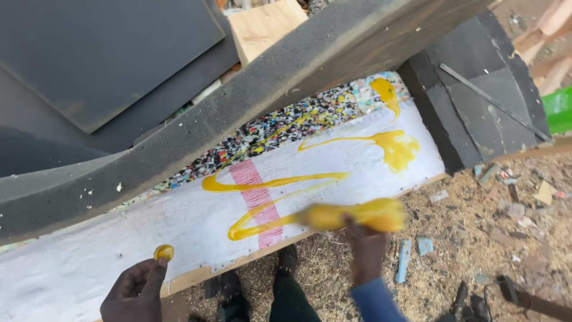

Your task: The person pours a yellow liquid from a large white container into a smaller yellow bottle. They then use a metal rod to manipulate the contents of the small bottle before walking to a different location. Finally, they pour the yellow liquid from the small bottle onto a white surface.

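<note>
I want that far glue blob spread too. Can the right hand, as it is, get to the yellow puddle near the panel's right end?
Probably yes: the right hand holds a glue-covered tool just below the yellow puddle, and only bare white fabric lies between.

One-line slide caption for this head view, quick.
Right hand sweeps a yellow-coated brush along glue trails on white fabric; left hand pinches a yellow cap.

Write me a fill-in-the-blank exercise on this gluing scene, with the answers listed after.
1. The right hand holds a blurred ____ glue bottle.
2. The left hand pinches a small yellow ____.
3. Glue lies in wavy lines on a white fabric panel crossed by a ____ stripe.

Answers: yellow; cap; red
</note>
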